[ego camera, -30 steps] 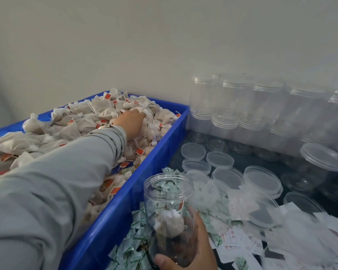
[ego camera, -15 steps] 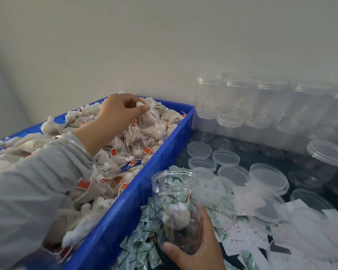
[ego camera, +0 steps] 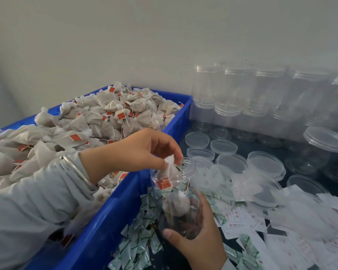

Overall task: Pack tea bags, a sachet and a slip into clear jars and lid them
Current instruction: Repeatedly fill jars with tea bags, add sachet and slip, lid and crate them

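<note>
My right hand (ego camera: pixel 200 238) grips the base of a clear open jar (ego camera: pixel 180 209), held just right of the blue crate. A tea bag (ego camera: pixel 177 205) lies inside the jar. My left hand (ego camera: pixel 142 151) hovers over the jar's mouth and pinches the top of another tea bag (ego camera: pixel 169 168) with a red tag, which hangs into the opening. The blue crate (ego camera: pixel 125 207) at the left is heaped with tea bags (ego camera: pixel 109 117). Green-printed sachets (ego camera: pixel 139 236) and white paper slips (ego camera: pixel 304 221) lie scattered on the table around the jar.
Several loose clear lids (ego camera: pixel 223 147) lie on the dark table behind the jar. Empty clear jars (ego camera: pixel 240 94) are stacked in two tiers against the wall at the back right. A lidded jar (ego camera: pixel 324 147) stands at the far right.
My left hand has lifted a tea bag out of the crate and carried it right and down to the jar's mouth. My right hand still holds the jar.
</note>
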`<state>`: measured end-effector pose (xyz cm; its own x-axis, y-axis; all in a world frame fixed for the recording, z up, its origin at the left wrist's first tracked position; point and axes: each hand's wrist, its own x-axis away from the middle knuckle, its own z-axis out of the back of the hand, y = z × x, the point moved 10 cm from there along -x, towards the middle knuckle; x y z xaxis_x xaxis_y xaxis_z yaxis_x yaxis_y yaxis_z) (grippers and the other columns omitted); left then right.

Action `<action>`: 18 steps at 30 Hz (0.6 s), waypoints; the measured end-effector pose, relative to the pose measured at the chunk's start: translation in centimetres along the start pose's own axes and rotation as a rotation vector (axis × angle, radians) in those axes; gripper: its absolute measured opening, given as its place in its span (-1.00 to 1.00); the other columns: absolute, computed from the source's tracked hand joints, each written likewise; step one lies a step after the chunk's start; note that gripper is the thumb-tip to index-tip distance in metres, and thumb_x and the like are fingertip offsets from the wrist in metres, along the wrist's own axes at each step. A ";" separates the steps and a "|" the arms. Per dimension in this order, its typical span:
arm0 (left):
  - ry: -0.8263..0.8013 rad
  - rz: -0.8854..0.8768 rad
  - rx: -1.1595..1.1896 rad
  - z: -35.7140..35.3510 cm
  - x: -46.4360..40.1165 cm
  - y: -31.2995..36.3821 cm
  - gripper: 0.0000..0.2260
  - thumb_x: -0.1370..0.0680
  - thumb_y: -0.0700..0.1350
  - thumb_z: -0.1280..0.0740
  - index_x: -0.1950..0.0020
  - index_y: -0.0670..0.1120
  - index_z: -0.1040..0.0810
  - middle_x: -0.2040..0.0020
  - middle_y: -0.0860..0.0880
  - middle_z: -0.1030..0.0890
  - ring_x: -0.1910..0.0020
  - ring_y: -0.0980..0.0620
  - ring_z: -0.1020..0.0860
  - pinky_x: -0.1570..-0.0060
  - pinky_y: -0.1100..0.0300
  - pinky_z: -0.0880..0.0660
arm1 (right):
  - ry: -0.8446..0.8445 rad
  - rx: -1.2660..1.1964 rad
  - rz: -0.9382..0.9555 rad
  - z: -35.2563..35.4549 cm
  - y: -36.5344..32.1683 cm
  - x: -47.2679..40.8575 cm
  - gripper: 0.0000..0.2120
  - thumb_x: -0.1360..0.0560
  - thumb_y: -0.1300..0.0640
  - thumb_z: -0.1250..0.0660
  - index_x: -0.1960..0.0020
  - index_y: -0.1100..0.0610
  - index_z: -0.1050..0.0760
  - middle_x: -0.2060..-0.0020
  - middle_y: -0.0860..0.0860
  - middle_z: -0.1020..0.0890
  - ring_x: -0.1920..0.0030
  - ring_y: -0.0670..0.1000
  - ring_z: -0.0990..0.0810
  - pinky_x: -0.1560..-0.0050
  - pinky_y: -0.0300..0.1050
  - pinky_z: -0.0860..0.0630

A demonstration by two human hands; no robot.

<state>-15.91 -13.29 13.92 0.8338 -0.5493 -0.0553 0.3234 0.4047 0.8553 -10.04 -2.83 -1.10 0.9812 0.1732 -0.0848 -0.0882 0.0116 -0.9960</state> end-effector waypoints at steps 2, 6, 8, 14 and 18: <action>-0.047 -0.002 -0.070 -0.6 0.3 0.3 -0.71 -0.36 -0.34 -0.28 0.07 -0.02 -0.64 0.09 0.04 -0.69 0.05 0.07 -0.64 -0.09 0.18 -0.54 | -0.003 0.004 0.005 0.0 -0.1 0.0 -0.05 -0.01 -0.07 -0.59 -0.28 -0.32 -0.20 -0.24 -0.34 -0.40 -0.13 -0.53 -0.36 0.06 -0.63 -0.34; -0.104 0.049 -0.186 -1.3 0.5 -0.3 -0.64 -0.34 -0.30 -0.20 0.02 0.03 -0.62 0.08 0.20 -0.66 0.05 0.16 -0.63 -0.06 0.13 -0.56 | -0.016 -0.018 0.018 -0.2 0.0 0.0 -0.07 -0.09 0.13 -0.64 -0.30 -0.25 -0.23 -0.22 -0.31 -0.41 -0.12 -0.50 -0.40 0.06 -0.60 -0.36; -0.071 0.062 -0.184 -0.8 0.3 -0.7 -0.63 -0.34 -0.33 -0.18 0.04 0.02 -0.62 0.12 0.18 -0.67 0.06 0.17 -0.64 -0.01 0.18 -0.57 | -0.027 -0.003 0.029 -0.3 0.0 0.0 -0.05 -0.10 0.17 -0.64 -0.34 -0.22 -0.23 -0.22 -0.30 -0.43 -0.13 -0.46 -0.43 0.03 -0.57 -0.39; 0.265 0.125 -0.150 4.7 0.0 -3.1 -0.60 -0.44 -0.50 -0.19 0.16 -0.03 -0.62 0.21 0.09 -0.69 0.17 0.14 -0.65 0.07 0.38 -0.54 | -0.018 -0.023 0.040 -0.4 -0.8 0.3 -0.09 -0.03 0.08 -0.61 -0.29 -0.21 -0.29 -0.17 -0.32 -0.51 -0.13 -0.38 -0.49 0.02 -0.52 -0.44; 0.492 0.161 -0.113 9.1 0.7 -4.9 -0.66 -0.44 -0.48 -0.22 0.18 -0.07 -0.62 0.30 0.09 -0.68 0.28 0.22 -0.63 0.22 0.42 -0.51 | 0.083 0.068 0.093 0.6 -1.2 0.5 -0.14 -0.02 0.12 -0.67 -0.22 -0.17 -0.36 -0.11 -0.39 -0.54 -0.11 -0.36 -0.50 0.02 -0.54 -0.42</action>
<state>-20.98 -22.27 14.35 0.9795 -0.0770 -0.1862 0.1976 0.5469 0.8135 -9.59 -2.23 0.05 0.9789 0.0943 -0.1813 -0.1880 0.0669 -0.9799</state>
